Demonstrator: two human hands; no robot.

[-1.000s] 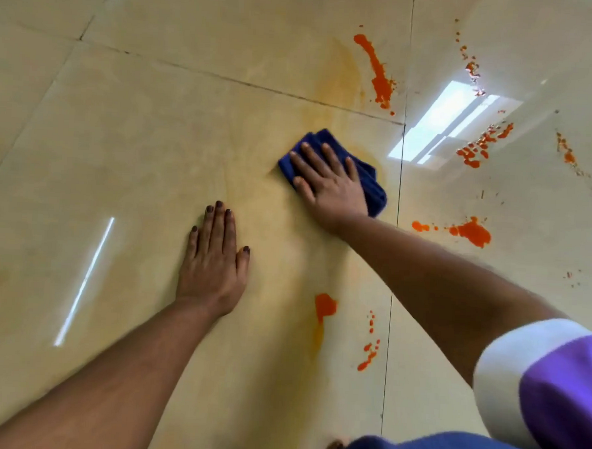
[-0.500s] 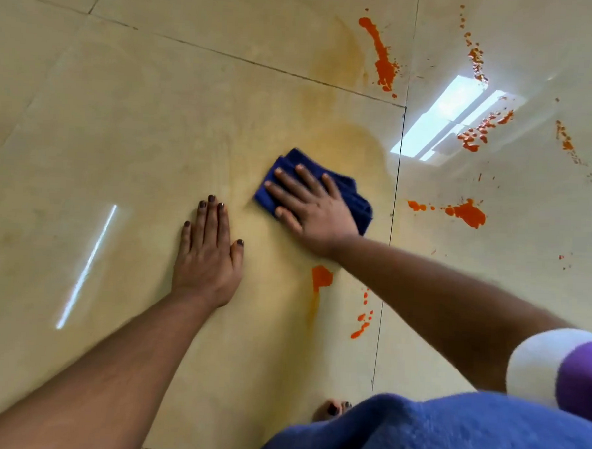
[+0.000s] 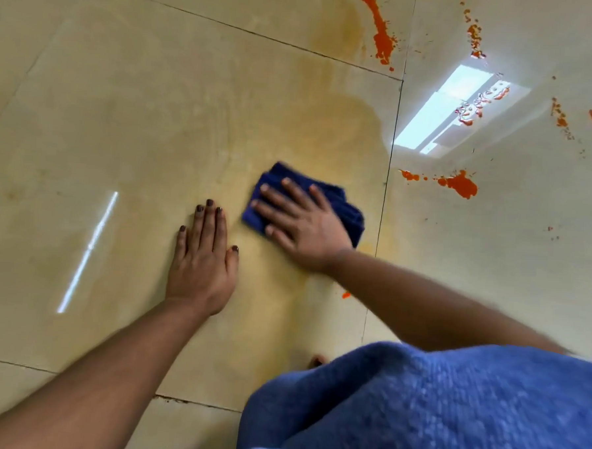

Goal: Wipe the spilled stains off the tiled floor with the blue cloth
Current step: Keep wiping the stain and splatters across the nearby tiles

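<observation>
**A:** How far along are you?

**B:** Partway, I'd judge. The tile under your hands shows only a yellowish smear point(image 3: 327, 123), but thick orange splashes remain: a streak point(image 3: 380, 29) on the far tile, a blot point(image 3: 459, 185) across the grout line, more further right.

**A:** And your hands?

**B:** Your right hand point(image 3: 301, 224) lies flat on the blue cloth point(image 3: 343, 206), fingers point(image 3: 271, 211) spread wide and pressing it to the tiled floor point(image 3: 122, 112), arm reaching across. Your left hand point(image 3: 202, 257) rests palm-down just beside it, fingers straight and together, holding nothing.
</observation>
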